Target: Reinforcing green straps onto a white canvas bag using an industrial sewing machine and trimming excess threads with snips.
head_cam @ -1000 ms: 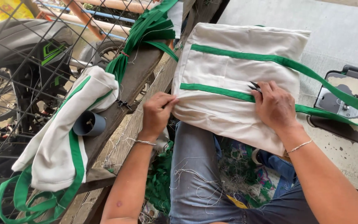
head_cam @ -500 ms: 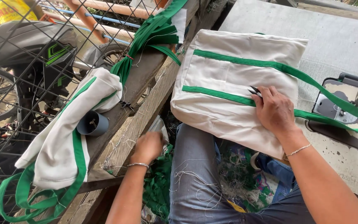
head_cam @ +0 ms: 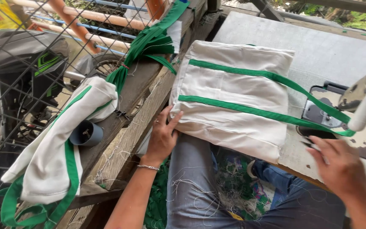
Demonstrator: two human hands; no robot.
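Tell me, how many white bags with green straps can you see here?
2. One bag lies flat on the table, the left hand touching its edge. Another bag hangs draped over the wooden rail. More may be hidden.

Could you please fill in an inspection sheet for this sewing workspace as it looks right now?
Surface: grey sewing table, bare at the far end.
Job's things: white tote bag with green straps, lying flat over the table's near edge.
Clutter: a finished bag draped on the wooden ledge; green strap bundle; thread scraps on the jeans.
Grippers: left hand touches the bag's corner; right hand hovers beside the table, contents unclear.
Cables: nothing seen.
Surroundings: wire fence, motorbike behind it.
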